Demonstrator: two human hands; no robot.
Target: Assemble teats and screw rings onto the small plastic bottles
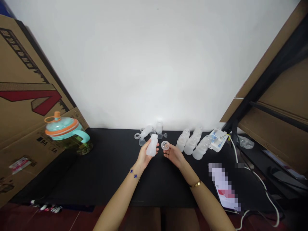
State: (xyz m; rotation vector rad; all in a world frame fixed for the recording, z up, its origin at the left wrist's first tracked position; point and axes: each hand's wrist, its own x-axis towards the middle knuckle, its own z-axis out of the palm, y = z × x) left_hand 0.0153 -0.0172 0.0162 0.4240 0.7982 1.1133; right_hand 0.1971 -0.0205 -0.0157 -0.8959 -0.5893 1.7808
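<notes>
Black tabletop [108,179] is running along a white wall [156,64], and above it the left hand [144,154] is curling around a frosted bottle [152,147], neck up, while the right hand [175,155], fingers partly bent, is gripping a clear ring [165,145] just beside it; bottle pieces [146,131] are lying behind, and capped bottles [191,146] are standing to the right

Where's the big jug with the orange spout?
In the head view, the jug is at the left end of the black table, right by the big cardboard box, left of the left hand.
</notes>
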